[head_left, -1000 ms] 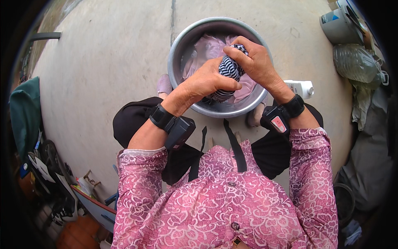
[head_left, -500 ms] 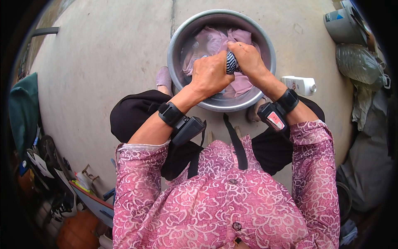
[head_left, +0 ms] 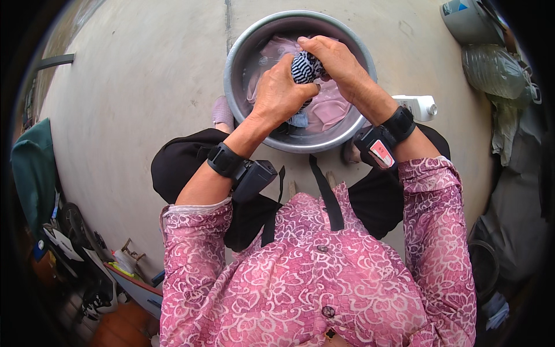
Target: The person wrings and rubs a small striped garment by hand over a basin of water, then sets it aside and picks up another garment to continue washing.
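Over a round metal basin [head_left: 243, 124], my left hand [head_left: 281, 89] and my right hand [head_left: 335, 61] are closed on a bunched striped cloth [head_left: 304, 68] in dark and white. My left hand grips it from the left, thumb pointing right. The right hand wraps its upper right side. Some striped fabric hangs below my left hand toward the basin's near side. Pink cloth [head_left: 328, 110] lies in the basin below, in what looks like water. My fingers hide part of the striped cloth.
A white bottle [head_left: 426, 108] lies on the concrete floor [head_left: 139, 81] right of the basin. Farther right are a grey bucket [head_left: 469, 22] and a large clear plastic jug [head_left: 494, 70]. Green fabric [head_left: 32, 173] and assorted items stand along the left.
Both hands still hold the striped cloth, but more of it now shows between them. My right hand has rolled over its top, and striped fabric hangs lower. The whole view has shifted slightly.
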### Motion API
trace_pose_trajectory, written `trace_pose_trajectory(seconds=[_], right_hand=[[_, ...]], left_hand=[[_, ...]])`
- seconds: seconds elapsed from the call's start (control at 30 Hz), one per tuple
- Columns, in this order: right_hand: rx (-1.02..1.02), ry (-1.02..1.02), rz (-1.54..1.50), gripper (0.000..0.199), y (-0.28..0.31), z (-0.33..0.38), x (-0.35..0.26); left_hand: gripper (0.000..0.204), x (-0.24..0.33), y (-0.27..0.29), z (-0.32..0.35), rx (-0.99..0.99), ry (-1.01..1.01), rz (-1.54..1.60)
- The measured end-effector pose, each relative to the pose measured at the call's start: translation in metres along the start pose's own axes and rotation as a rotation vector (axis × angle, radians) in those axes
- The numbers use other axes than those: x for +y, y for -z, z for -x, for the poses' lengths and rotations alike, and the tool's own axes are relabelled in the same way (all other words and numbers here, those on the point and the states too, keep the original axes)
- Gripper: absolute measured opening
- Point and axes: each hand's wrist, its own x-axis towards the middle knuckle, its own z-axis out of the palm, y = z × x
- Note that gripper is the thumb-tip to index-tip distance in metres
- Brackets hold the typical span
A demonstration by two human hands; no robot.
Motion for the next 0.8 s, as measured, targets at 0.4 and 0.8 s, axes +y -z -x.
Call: trace_pose_trajectory(seconds=[0.4, 0.8], right_hand=[[0.018, 0.094, 0.197, 0.063, 0.003, 0.001, 0.001], [0.044, 0.206, 0.517, 0.068, 0.001, 0.009, 0.000]], left_hand=[[0.043, -0.008, 0.015, -0.011, -0.069, 0.209, 0.909], [0.041, 0.001, 0.015, 0.001, -0.012, 0.214, 0.872]])
